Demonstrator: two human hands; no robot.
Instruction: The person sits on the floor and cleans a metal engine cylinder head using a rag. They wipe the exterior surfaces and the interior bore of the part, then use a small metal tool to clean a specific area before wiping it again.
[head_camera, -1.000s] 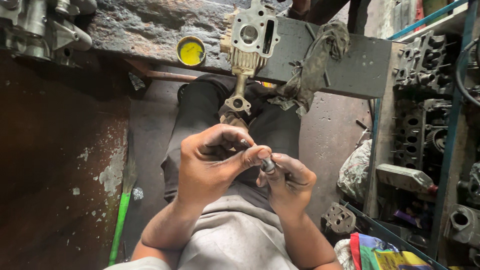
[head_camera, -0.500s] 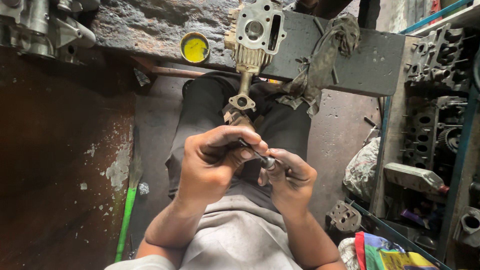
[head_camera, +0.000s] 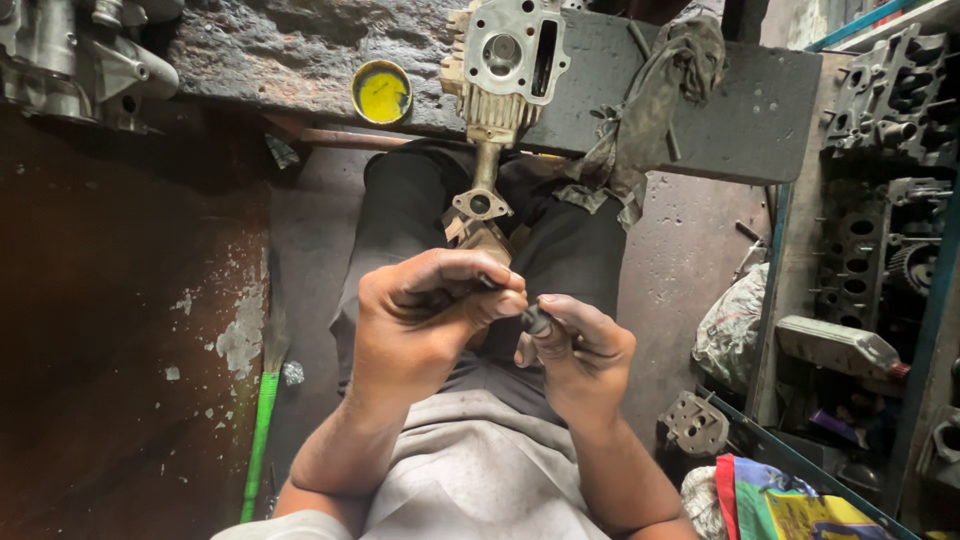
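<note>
A: What are the hands gripping?
B: The left hand (head_camera: 425, 320) and right hand (head_camera: 578, 350) are both pinching a small dark metal part (head_camera: 536, 320), over the lap, near the engine part (head_camera: 503, 70) on the table (head_camera: 720, 110).

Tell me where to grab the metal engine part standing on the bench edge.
Grip the engine part by its narrow neck, coming from below on the person's side. The neck hangs clear over the bench edge, while the wide finned body above is bulkier to hold.

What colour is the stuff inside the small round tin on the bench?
Yellow, inside the small round tin, seen in the head view.
</note>
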